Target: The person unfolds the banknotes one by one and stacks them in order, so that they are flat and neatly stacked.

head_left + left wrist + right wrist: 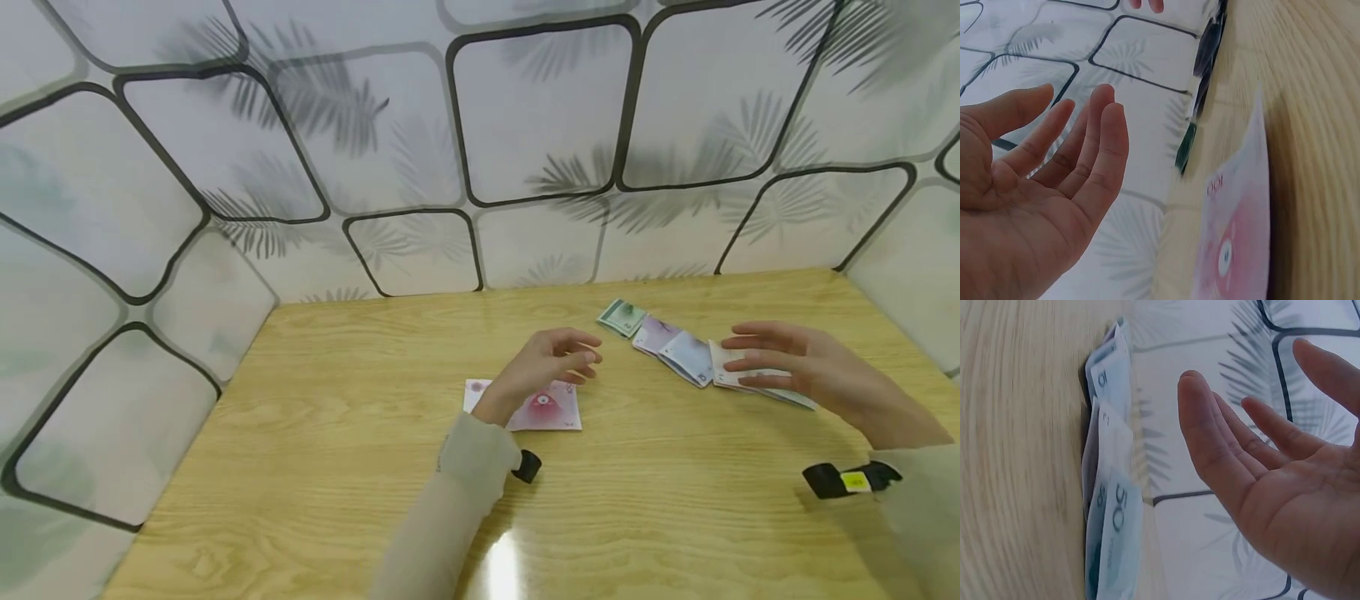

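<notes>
A pink banknote marked 100 lies on the table beneath my left hand. That hand hovers over the note, fingers loosely bent and holding nothing. To the right, folded banknotes form a slanting, overlapping row: a green one, a purple one, a bluish one and a pale one. My right hand is held over the row's near end with nothing in its grasp, hiding part of it. A bluish-green note marked 50 shows there in the right wrist view.
The wooden table meets a wall with a leaf and dark-line pattern at its back and sides. Black straps circle both wrists over light sleeves. A bright reflection lies near the table's front.
</notes>
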